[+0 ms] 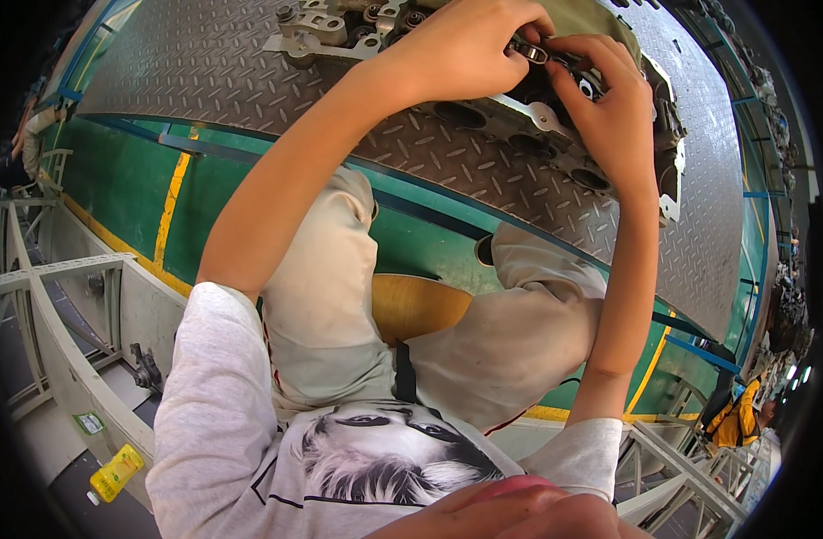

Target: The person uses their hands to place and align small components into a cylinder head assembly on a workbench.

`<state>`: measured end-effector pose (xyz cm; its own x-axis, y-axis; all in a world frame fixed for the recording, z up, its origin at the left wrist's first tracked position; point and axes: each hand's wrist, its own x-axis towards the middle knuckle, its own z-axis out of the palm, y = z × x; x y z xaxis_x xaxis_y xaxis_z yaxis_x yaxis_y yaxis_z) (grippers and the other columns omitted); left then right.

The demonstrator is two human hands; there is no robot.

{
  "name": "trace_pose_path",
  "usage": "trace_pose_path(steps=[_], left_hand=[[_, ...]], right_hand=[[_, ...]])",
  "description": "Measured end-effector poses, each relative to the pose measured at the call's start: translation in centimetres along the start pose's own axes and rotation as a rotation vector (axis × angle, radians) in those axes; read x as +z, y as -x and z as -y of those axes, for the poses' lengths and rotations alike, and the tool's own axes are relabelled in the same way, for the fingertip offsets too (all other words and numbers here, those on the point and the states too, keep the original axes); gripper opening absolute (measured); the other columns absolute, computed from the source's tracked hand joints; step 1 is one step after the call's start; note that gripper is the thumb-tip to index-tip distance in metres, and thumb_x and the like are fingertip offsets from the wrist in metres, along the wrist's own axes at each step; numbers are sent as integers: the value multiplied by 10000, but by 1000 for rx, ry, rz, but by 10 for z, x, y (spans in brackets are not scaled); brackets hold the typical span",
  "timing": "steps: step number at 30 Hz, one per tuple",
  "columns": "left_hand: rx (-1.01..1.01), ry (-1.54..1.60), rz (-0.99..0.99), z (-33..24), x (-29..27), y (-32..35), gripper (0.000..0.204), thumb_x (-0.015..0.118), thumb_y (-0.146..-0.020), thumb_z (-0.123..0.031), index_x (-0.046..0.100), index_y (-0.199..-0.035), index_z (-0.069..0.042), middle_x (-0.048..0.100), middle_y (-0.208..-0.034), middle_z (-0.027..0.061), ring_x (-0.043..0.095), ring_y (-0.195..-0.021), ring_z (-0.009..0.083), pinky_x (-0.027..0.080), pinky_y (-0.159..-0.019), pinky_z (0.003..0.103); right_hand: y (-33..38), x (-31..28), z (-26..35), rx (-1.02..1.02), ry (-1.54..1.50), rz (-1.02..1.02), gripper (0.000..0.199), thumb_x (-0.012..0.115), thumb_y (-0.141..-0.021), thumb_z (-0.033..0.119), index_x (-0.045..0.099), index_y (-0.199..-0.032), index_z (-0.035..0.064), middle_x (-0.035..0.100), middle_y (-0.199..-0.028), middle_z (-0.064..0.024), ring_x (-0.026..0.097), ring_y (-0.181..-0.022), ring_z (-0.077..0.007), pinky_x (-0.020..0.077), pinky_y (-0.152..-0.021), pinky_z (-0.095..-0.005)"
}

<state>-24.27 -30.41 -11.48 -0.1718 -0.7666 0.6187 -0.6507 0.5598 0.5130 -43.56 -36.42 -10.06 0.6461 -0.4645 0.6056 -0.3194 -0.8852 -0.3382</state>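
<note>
My left hand is closed, its thumb and fingertips pinching a small shiny metal part with an oblong slot, perhaps a rocker arm. Close beside it, my right hand curves in with thumb and index finger apart, the index tip near or touching that part. Both hands are above an engine cylinder head, a grey metal casting with round ports along its near side. My fingers and wrists cover much of its top. A second casting lies to the left, partly behind my left forearm.
The castings rest on a dark diamond-plate metal tabletop with a blue frame. Olive fabric shows behind my hands. Below are my knees and a yellow-brown round seat. Grey metal frames and a yellow bottle stand lower left.
</note>
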Motion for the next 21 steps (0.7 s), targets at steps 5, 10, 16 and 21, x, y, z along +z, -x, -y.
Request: trace_pose_path(steps=[5, 10, 16, 21], left_hand=[[-93, 30, -16, 3, 3, -3, 206, 592, -832, -16, 636, -1027, 34, 649, -1020, 190, 591, -1004, 354, 481, -904, 425], [-21, -9, -47, -1, -1, -3, 195, 590, -827, -1, 652, -1010, 31, 633, -976, 180, 587, -967, 349, 481, -881, 417], [97, -85, -67, -12, -11, 1, 200, 597, -799, 17, 706, -968, 23, 589, -931, 155, 572, -949, 329, 476, -869, 412], [141, -180, 34, -10, -13, 6, 256, 600, -788, 7, 722, -1013, 3, 574, -957, 137, 552, -993, 314, 459, -901, 415]], right_hand=[[0, 2, -7, 27, 17, -37, 152, 711, -869, 98, 721, -1002, 26, 683, -912, -110, 638, -841, -267, 504, -788, -345], [0, 2, -7, 105, 29, -112, 148, 698, -886, 113, 720, -1008, 31, 682, -879, -109, 638, -822, -246, 498, -768, -346], [4, -1, -7, 189, 11, -190, 164, 679, -894, 114, 728, -1037, 51, 674, -851, -96, 618, -763, -197, 492, -728, -320], [6, -2, -6, 248, -38, -164, 178, 670, -896, 115, 727, -1050, 45, 671, -844, -82, 604, -735, -163, 487, -709, -301]])
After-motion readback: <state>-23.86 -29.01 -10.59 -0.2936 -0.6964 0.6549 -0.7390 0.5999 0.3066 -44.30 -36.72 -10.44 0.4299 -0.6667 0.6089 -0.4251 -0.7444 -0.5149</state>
